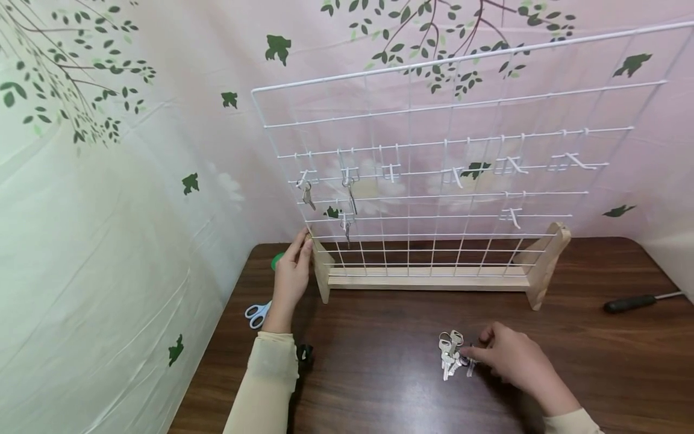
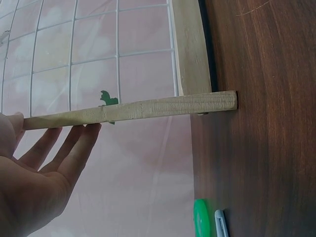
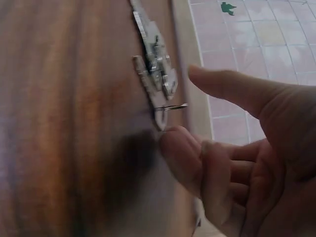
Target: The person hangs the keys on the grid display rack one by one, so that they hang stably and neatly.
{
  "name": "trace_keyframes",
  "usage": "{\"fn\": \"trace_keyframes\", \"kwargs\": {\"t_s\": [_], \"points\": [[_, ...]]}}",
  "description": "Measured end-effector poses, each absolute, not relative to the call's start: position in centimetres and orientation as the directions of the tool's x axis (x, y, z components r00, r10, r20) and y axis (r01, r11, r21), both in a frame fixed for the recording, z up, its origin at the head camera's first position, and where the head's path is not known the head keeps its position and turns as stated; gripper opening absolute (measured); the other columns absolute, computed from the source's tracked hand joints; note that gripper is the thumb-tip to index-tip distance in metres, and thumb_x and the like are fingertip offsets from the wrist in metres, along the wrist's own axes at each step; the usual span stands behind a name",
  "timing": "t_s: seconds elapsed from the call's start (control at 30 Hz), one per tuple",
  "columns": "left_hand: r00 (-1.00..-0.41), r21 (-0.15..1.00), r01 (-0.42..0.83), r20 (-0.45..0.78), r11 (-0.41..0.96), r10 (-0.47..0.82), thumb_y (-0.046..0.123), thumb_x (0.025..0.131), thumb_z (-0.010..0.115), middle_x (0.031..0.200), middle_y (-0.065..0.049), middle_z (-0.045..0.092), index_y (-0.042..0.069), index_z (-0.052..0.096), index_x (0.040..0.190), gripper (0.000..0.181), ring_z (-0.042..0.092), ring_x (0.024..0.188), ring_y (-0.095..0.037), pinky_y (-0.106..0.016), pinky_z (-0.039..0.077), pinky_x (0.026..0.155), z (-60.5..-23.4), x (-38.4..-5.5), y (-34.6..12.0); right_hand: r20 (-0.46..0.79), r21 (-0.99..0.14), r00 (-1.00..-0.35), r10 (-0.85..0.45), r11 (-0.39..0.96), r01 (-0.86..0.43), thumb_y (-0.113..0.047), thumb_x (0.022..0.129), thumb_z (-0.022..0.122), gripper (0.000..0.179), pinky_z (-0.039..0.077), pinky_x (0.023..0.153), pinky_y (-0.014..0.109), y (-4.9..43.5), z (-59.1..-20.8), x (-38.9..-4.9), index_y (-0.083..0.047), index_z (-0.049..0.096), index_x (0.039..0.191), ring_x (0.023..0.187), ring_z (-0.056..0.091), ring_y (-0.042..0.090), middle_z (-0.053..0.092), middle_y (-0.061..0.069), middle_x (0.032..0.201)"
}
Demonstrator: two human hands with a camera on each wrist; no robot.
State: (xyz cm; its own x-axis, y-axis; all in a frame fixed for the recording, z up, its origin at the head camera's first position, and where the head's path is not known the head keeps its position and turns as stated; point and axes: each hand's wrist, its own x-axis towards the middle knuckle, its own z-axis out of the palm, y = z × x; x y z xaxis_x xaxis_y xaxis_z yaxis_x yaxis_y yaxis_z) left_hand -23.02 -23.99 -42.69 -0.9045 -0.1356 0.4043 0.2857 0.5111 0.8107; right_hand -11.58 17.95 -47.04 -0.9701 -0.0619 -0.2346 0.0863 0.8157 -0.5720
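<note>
My left hand (image 1: 293,274) grips the wooden end support (image 2: 148,107) of a white wire grid rack, thumb on one side and fingertips on the other. Over the table at the front right, my right hand (image 1: 515,360) reaches to a small heap of silver keys (image 1: 446,349). In the right wrist view its thumb and fingers stand apart, fingertips right by the nearest key (image 3: 159,116) and its ring. Three sets of keys hang from hooks at the rack's left: one at the outer edge (image 1: 308,196), one beside it (image 1: 352,198), one lower (image 1: 346,230).
More white hooks (image 1: 512,164) line the grid's middle and right. Blue-handled scissors (image 1: 258,314) and a green round object (image 1: 276,261) lie left of the rack, a screwdriver (image 1: 631,303) to the right. A black object (image 1: 305,354) sits by the left sleeve. A patterned curtain (image 1: 200,120) hangs behind.
</note>
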Motion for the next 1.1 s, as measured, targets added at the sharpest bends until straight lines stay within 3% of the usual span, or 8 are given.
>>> {"fn": "trace_keyframes", "kwargs": {"t_s": [0.27, 0.53, 1.1], "points": [[-0.905, 0.812, 0.283, 0.402, 0.510, -0.138, 0.034, 0.113, 0.056, 0.155, -0.013, 0.062, 0.022, 0.056, 0.158, 0.047, 0.065, 0.138, -0.034, -0.055, 0.058, 0.106, -42.8, -23.0, -24.0, -0.264, -0.536, -0.963, -0.059, 0.839, 0.095, -0.049, 0.085, 0.086, 0.043, 0.041, 0.059, 0.033, 18.3, -48.2, -11.4, -0.013, 0.063, 0.092, 0.057, 0.063, 0.013, 0.063, -0.003, 0.063], [-0.910, 0.814, 0.266, 0.388, 0.517, -0.143, 0.033, 0.113, 0.055, 0.156, -0.013, 0.060, 0.021, 0.054, 0.159, 0.047, 0.063, 0.140, -0.035, -0.057, 0.057, 0.107, -42.7, -22.9, -24.0, -0.283, -0.678, -0.947, -0.155, 0.730, 0.083, -0.036, 0.089, 0.085, 0.035, 0.048, 0.050, 0.029, 18.7, -49.3, -11.6, -0.013, 0.065, 0.073, 0.053, 0.061, 0.015, 0.062, -0.003, 0.060], [-0.910, 0.811, 0.264, 0.389, 0.522, -0.145, 0.035, 0.113, 0.055, 0.157, -0.013, 0.060, 0.021, 0.054, 0.159, 0.048, 0.062, 0.142, -0.034, -0.057, 0.056, 0.110, -42.7, -23.0, -24.0, -0.276, -0.780, -0.918, -0.285, 0.624, 0.041, -0.032, 0.097, 0.079, 0.034, 0.046, 0.047, 0.025, 19.8, -49.7, -11.7, -0.008, 0.066, 0.078, 0.052, 0.058, 0.010, 0.065, -0.002, 0.060]]}}
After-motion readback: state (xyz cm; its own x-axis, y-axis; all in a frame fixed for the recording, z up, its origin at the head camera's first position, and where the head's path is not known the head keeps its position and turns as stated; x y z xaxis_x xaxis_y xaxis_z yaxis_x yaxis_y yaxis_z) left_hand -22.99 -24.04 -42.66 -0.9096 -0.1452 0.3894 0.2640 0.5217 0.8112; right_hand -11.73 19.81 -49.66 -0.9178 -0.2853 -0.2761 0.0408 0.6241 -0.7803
